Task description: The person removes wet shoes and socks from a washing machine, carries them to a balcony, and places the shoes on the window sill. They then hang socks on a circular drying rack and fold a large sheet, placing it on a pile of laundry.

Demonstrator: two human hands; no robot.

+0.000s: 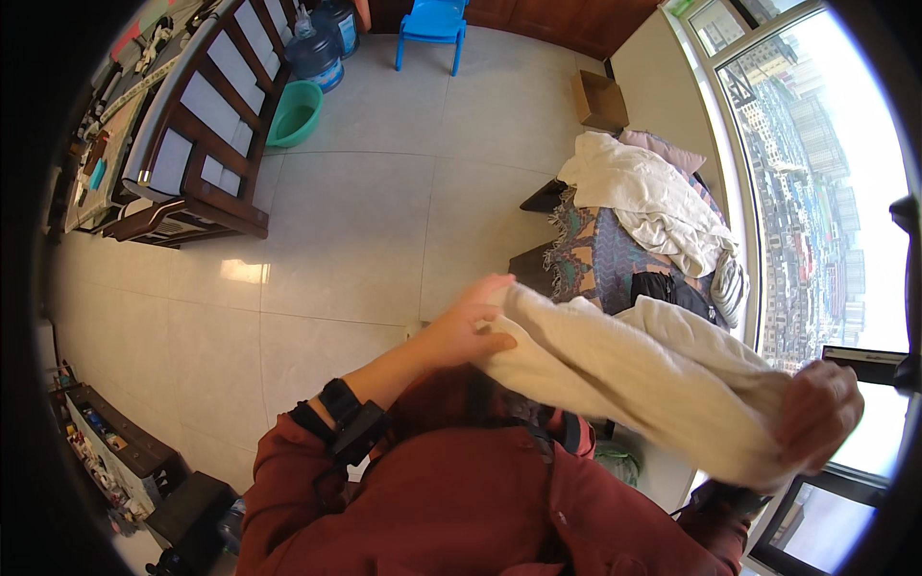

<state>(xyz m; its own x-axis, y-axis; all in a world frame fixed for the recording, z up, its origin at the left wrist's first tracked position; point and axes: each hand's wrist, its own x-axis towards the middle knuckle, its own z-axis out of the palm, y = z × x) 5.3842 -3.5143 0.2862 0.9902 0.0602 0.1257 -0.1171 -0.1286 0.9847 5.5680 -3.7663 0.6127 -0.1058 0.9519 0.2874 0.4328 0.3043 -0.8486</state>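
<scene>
A cream-coloured cloth (612, 360) is stretched in folds between my two hands, in front of my chest. My left hand (479, 324) grips its left end, thumb below and fingers above. At the cloth's other end my right hand (821, 414) is closed on the fabric, somewhat blurred and close to the window. Both wrists wear black straps with a small device. Beyond the cloth, a covered seat (612, 237) with a patterned, fringed throw bears a rumpled white cloth (627, 176), a pink cushion (666, 150) and a black bag (666, 291).
A large window (807, 180) runs along the right. On the left stands a wooden slatted sofa (187, 155), near a green basin (295, 115) and water bottles (315, 57). A blue plastic chair (432, 30) and a cardboard box (600, 101) are farther off. A cabinet (122, 439) stands lower left.
</scene>
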